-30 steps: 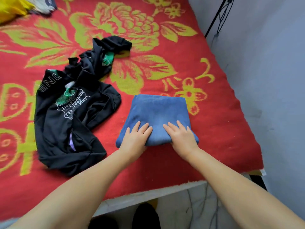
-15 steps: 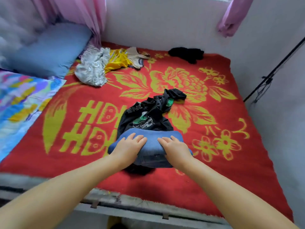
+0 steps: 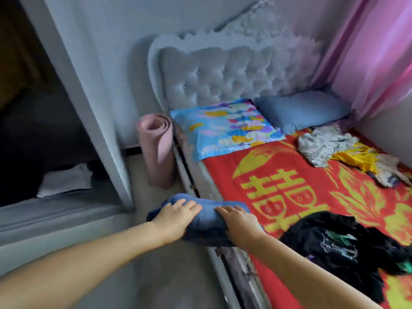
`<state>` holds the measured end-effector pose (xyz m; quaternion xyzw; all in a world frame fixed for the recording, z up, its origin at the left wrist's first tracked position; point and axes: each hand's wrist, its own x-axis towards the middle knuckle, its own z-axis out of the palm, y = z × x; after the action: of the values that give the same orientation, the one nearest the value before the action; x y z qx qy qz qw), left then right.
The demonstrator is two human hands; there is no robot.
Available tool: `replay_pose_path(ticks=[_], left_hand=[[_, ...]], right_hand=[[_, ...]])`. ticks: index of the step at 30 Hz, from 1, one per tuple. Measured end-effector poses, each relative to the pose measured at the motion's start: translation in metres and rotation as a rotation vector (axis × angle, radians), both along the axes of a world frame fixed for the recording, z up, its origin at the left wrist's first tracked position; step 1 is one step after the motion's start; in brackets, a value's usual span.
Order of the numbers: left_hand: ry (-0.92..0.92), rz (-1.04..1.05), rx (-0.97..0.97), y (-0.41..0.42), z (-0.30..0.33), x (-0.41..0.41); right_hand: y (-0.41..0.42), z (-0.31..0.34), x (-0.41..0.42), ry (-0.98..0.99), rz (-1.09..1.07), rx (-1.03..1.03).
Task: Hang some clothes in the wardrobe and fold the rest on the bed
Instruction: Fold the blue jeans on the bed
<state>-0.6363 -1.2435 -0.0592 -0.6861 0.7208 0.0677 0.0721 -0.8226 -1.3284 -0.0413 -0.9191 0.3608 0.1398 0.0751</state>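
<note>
Both hands carry a folded blue denim garment point(image 3: 206, 216) above the floor, just off the edge of the bed point(image 3: 234, 259). The left hand point(image 3: 175, 218) grips its left end and the right hand point(image 3: 239, 224) its right end, fingers laid over the top with the cloth sagging between them. To the right, a crumpled black printed shirt point(image 3: 341, 244) lies on the red and yellow blanket point(image 3: 289, 175). To the left stands the open wardrobe point(image 3: 55, 152). Farther off are a rolled pink mat point(image 3: 156, 152), a heap of grey and yellow clothes point(image 3: 341, 150), two pillows point(image 3: 229, 126) and a tufted grey headboard point(image 3: 223, 74).
</note>
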Motion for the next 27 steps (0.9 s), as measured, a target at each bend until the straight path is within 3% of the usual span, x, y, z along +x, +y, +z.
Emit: replay_pose_path(ticks=[4,15,22,27], left_hand=[[0.012,0.203,0.033,0.095,0.001,0.098],[0.025,0.544,0.173,0.32,-0.022,0.345],[0.135,0.637,0.227,0.364,-0.049,0.424],[0.169,0.63,0.241,0.349,-0.078,0.484]], right_hand=[[0.056,-0.007,0.119,-0.025,0.215,0.048],[0.239,-0.046,0.411,-0.053,0.484,0.239],[0.274,-0.062,0.508,0.025,0.587,0.271],[0.261,-0.092,0.562,0.038,0.579,0.307]])
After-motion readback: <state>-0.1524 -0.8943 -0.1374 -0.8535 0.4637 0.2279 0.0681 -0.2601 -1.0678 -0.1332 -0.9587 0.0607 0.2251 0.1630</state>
